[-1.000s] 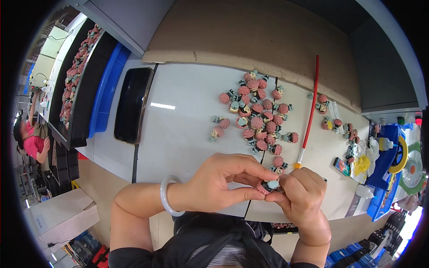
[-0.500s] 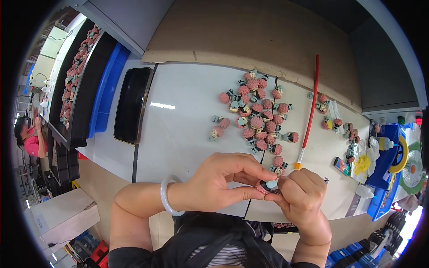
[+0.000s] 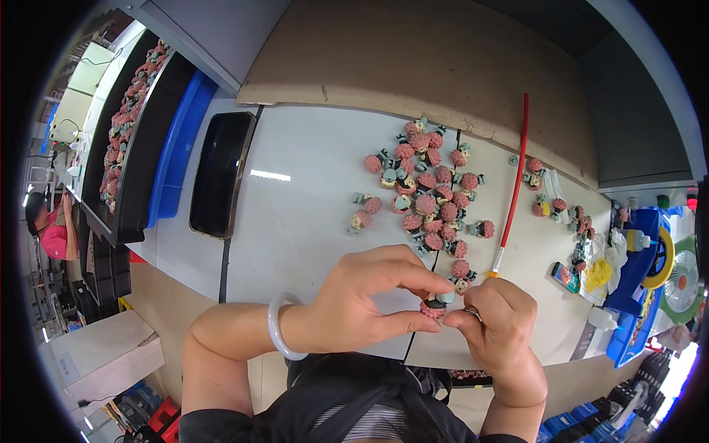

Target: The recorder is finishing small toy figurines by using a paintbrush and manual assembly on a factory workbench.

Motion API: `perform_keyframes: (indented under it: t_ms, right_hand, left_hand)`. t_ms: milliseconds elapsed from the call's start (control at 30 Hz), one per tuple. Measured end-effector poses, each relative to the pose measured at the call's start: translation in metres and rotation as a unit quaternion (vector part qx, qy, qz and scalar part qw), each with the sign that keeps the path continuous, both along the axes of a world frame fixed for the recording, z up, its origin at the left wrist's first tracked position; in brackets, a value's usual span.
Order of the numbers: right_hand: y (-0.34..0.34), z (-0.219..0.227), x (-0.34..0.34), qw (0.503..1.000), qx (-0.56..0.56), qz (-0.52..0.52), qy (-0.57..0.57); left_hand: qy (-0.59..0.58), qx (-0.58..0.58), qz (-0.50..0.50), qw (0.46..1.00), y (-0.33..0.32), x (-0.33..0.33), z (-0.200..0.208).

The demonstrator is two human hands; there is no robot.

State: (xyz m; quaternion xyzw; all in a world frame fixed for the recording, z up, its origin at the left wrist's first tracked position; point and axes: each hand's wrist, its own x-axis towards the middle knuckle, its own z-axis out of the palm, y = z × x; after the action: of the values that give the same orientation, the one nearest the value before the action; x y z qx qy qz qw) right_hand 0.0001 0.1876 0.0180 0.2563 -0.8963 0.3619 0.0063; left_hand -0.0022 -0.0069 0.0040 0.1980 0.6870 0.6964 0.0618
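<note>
The left hand, which I watch from afar, sits to the left and near side of the red brush; its thumb and fingers grasp a pink-and-black figurine. The right hand is curled tight just beside the bristle end of the brush, thumb and forefinger pinching a small shiny piece; the fist hides the remainder from me.

Far left of the brush I see a person in pink, then a black tray full of tray figurines. Beside it, on the side toward the brush, is a blue tray. Next, well left of the brush, a dark phone lies on the white counter. Near the brush's left side I have a crowd of loose figurines. Right of the brush I pick out a smaller scatter of them, then a yellow-smeared sheet, a white bottle and, farthest right, a green fan.
</note>
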Motion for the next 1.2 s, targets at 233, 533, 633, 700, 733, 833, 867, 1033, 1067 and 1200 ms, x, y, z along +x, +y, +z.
perform_keyframes:
  t_ms: [233,533,633,700,733,833,867,1033,1067,1200]
  right_hand:
    - [-0.005,-0.002,-0.002,0.999,0.003,0.032,0.026]
    - [-0.004,-0.006,-0.004,0.998,-0.003,0.045,0.040]
    - [-0.005,-0.006,-0.006,0.998,-0.004,0.047,0.052]
    - [-0.003,-0.005,-0.006,0.997,0.002,0.056,0.045]
    - [-0.002,-0.004,-0.006,0.997,0.009,0.065,0.038]
    - [-0.003,-0.005,-0.006,0.998,-0.006,0.056,0.020]
    - [-0.002,-0.005,-0.007,0.998,-0.005,0.055,0.021]
    - [0.012,-0.004,-0.016,0.990,-0.048,-0.074,-0.109]
    - [0.016,0.000,-0.024,0.977,0.013,-0.177,-0.114]
    - [0.031,-0.026,-0.048,0.950,0.128,-0.276,-0.075]
  left_hand:
    - [0.043,-0.027,0.015,0.999,0.001,0.001,0.002]
    - [0.020,-0.008,-0.004,1.000,0.000,0.001,0.001]
    - [0.002,0.000,-0.010,1.000,0.000,0.001,0.001]
    - [-0.011,0.010,-0.011,1.000,0.000,0.002,0.000]
    - [-0.011,0.011,-0.012,1.000,0.000,0.002,-0.001]
    - [-0.016,0.017,-0.017,1.000,0.001,0.001,-0.002]
    - [-0.018,0.016,-0.017,1.000,0.001,0.001,-0.001]
    - [-0.043,0.007,-0.011,0.999,0.002,0.002,-0.005]
    - [-0.072,0.014,-0.009,0.997,0.002,0.001,-0.006]
    - [-0.097,0.022,-0.012,0.995,0.007,0.001,-0.007]
